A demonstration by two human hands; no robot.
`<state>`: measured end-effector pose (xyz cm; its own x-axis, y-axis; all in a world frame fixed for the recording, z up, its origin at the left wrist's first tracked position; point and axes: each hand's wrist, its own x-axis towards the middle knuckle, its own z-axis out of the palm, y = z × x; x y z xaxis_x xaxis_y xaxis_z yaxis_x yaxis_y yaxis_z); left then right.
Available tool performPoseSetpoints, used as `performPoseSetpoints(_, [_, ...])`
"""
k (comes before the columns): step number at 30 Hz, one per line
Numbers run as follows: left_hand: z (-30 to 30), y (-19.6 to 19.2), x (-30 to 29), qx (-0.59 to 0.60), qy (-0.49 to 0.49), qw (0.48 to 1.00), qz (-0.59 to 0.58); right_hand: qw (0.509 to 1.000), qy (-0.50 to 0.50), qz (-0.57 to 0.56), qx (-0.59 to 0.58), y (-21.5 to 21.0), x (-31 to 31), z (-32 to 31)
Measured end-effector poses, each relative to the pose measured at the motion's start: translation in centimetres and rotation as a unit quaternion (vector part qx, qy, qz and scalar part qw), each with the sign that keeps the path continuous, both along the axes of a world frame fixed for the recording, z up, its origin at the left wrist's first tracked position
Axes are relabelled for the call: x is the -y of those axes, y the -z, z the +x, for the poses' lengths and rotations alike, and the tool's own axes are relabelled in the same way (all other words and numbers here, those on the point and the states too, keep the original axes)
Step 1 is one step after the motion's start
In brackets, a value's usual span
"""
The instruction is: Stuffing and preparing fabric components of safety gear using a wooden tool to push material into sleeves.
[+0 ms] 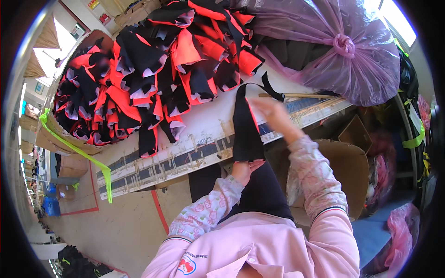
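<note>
1. Black fabric piece (245,127) is lying centrally, crossing the surface's (211,118) six-o'clock edge.
2. Left hand (242,173) is holding its six-o'clock end; right hand (273,114) is blurring past at two o'clock, grip unclear.
3. Handling seems unfinished; heaped red-and-black pieces (150,69) are lying at ten o'clock, whether done or waiting unclear.

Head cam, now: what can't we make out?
All in the head view:
- Right hand: blurred; whether it touches the black fabric piece is unclear.
- Left hand: partly hidden by the piece's lower end.
- Purple bag: film veils its contents; picture edge crops its top.
- Cardboard box: partly behind the right sleeve.
</note>
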<state>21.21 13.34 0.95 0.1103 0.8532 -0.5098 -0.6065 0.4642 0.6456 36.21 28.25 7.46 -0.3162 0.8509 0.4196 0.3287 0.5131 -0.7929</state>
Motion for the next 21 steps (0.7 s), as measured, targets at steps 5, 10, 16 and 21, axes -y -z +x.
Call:
performPoseSetpoints(5, [0.4, 1.3, 0.5, 0.040, -0.020, 0.999, 0.001, 0.782, 0.398, 0.156, 0.455, 2.2, -3.5, 13.6])
performPoseSetpoints(10, [1.0, 1.1, 0.6, 0.038, -0.042, 0.998, 0.006, 0.798, 0.276, 0.066, 0.532, 3.4, -4.0, 18.6])
performPoseSetpoints(16, [0.8, 0.3, 0.3, 0.042, -0.032, 0.999, 0.003, 0.918, 0.180, -0.062, 0.347, -0.9, 5.3, 18.2])
performPoseSetpoints(21, [0.6, 0.4, 0.5, -0.003, 0.007, 1.000, -0.008, 0.890, -0.002, -0.453, 0.054, -4.2, 22.4, 14.9])
